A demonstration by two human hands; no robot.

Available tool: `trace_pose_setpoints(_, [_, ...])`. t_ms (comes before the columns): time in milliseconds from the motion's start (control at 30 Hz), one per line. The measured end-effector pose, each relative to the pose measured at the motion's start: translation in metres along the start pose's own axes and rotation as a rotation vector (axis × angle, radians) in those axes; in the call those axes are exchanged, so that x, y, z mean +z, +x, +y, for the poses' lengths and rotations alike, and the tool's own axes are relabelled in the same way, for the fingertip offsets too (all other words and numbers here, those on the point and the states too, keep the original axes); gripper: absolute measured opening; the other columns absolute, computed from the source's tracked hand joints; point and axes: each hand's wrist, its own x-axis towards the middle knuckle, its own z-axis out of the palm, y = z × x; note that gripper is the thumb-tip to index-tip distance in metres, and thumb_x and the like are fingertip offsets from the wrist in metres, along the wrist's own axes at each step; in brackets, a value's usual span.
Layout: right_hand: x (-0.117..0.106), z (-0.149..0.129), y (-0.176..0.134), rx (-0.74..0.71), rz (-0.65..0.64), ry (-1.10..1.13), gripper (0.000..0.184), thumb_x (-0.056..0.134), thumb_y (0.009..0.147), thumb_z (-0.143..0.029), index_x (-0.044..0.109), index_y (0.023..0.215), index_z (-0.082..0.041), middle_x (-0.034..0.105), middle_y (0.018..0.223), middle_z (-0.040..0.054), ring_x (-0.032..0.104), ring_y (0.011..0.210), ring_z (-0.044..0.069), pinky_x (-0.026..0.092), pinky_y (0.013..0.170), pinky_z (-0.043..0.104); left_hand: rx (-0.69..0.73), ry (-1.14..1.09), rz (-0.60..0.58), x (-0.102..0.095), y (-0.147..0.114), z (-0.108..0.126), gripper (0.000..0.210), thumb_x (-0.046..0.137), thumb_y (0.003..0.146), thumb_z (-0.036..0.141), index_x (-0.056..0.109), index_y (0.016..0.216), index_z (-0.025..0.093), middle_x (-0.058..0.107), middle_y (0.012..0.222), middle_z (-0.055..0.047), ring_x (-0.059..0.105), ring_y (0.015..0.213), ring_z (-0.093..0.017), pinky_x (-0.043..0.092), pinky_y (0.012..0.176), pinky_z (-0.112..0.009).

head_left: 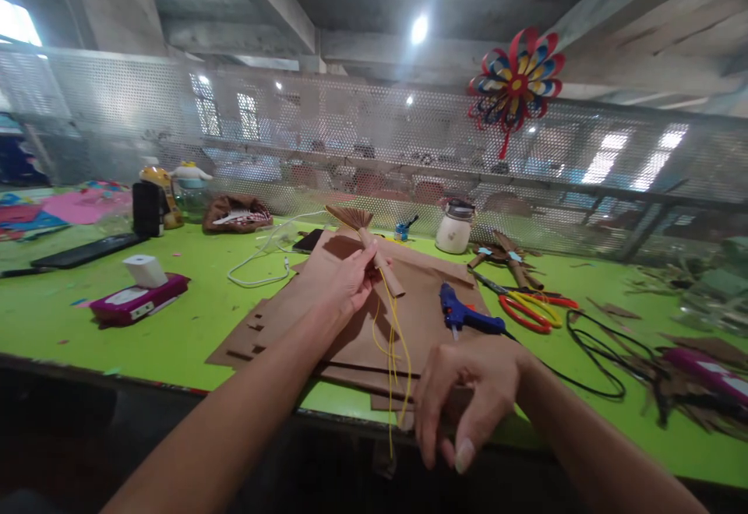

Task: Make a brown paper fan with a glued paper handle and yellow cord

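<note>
Your left hand (358, 274) gripped the rolled brown-paper piece (393, 280) above the brown sheets (351, 349); your right hand (471, 389) hung loosely, fingers parted, by the table's (204, 296) near edge. Behind, the brown pouch (220, 207) held something white (238, 219) (too small to name); the lidded jar (453, 232) hid its contents.

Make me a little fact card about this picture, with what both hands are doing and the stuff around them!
left hand: holds a brown paper roll, fanned at its far end
right hand: nothing visible in it, fingers loosely bent
string: yellow, hangs below the roll
glue gun: blue, just beyond the right hand
table: bright green
</note>
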Motion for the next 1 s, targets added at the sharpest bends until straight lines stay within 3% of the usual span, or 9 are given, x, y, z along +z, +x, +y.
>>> trace_pose_setpoints(100, [-0.005,-0.003,-0.012,0.091,0.154,0.027,0.048,0.059,0.074,-0.056,0.073,0.082,-0.011,0.068,0.074,0.0114,0.065,0.061,0.018,0.048,0.056,0.026,0.004,0.034,-0.007,0.001,0.0,0.001,0.012,0.061,0.08,0.025,0.057,0.076,0.015,0.062,0.062,-0.003,0.058,0.054,-0.012,0.046,0.051,-0.022])
trace_pose_setpoints(167, [-0.014,0.004,-0.016,0.084,0.482,0.061,0.045,0.058,0.075,-0.055,0.07,0.066,-0.013,0.062,0.057,0.0059,0.057,0.047,0.013,0.043,0.046,0.023,0.005,0.054,-0.033,0.003,-0.002,0.0,0.014,0.063,0.079,0.027,0.058,0.077,0.014,0.062,0.062,-0.003,0.058,0.054,-0.012,0.046,0.052,-0.022])
trace_pose_setpoints(200, [-0.019,0.009,-0.015,0.029,0.731,0.078,0.044,0.058,0.076,-0.054,0.066,0.059,-0.014,0.058,0.051,0.0029,0.051,0.041,0.01,0.038,0.042,0.022,0.007,0.057,-0.05,0.004,-0.003,-0.001,0.015,0.064,0.078,0.028,0.058,0.077,0.014,0.062,0.062,-0.003,0.058,0.055,-0.012,0.045,0.052,-0.022])
trace_pose_setpoints(267, [-0.028,0.022,-0.007,-0.085,1.163,0.128,0.038,0.058,0.078,-0.05,0.064,0.064,-0.015,0.059,0.055,0.0012,0.049,0.044,0.009,0.037,0.042,0.022,0.008,0.062,-0.092,0.009,-0.007,-0.004,0.018,0.067,0.075,0.029,0.057,0.076,0.014,0.062,0.063,-0.002,0.057,0.055,-0.011,0.045,0.054,-0.022])
trace_pose_setpoints(333, [-0.032,0.032,0.006,-0.112,1.354,0.034,0.03,0.061,0.077,-0.045,0.066,0.077,-0.016,0.062,0.063,0.0021,0.054,0.055,0.011,0.042,0.051,0.024,0.001,0.072,-0.139,0.013,-0.012,-0.008,0.021,0.071,0.072,0.03,0.056,0.076,0.014,0.061,0.063,-0.001,0.056,0.056,-0.009,0.045,0.055,-0.021])
trace_pose_setpoints(500, [-0.024,0.041,0.034,0.028,1.474,-0.392,0.026,0.055,0.082,-0.041,0.064,0.084,-0.017,0.065,0.076,0.0055,0.056,0.066,0.016,0.045,0.064,0.03,0.027,0.098,-0.213,0.02,-0.019,-0.017,0.029,0.074,0.067,0.032,0.055,0.078,0.014,0.057,0.064,0.002,0.056,0.057,-0.01,0.046,0.057,-0.023])
trace_pose_setpoints(800, [-0.018,0.051,0.048,0.117,1.569,-0.493,0.02,0.061,0.076,-0.039,0.053,0.079,-0.02,0.056,0.065,0.0004,0.049,0.059,0.014,0.039,0.056,0.027,0.034,0.128,-0.187,0.023,-0.018,-0.02,0.032,0.077,0.064,0.031,0.052,0.077,0.014,0.057,0.061,0.002,0.055,0.055,-0.01,0.044,0.052,-0.022])
trace_pose_setpoints(900, [-0.023,0.048,0.041,0.097,1.605,-0.552,0.023,0.061,0.076,-0.042,0.055,0.079,-0.019,0.057,0.067,0.001,0.049,0.06,0.014,0.04,0.057,0.026,0.034,0.143,-0.161,0.021,-0.016,-0.019,0.032,0.076,0.065,0.032,0.053,0.079,0.015,0.058,0.061,0.002,0.057,0.055,-0.011,0.044,0.052,-0.021])
trace_pose_setpoints(1000, [-0.045,0.044,0.012,0.275,1.681,-0.7,0.033,0.047,0.084,-0.044,0.057,0.065,-0.018,0.056,0.06,0.0015,0.048,0.057,0.013,0.04,0.057,0.026,0.01,0.188,-0.102,0.016,-0.011,-0.018,0.031,0.074,0.067,0.033,0.051,0.077,0.016,0.062,0.061,-0.001,0.06,0.056,-0.012,0.044,0.051,-0.02])
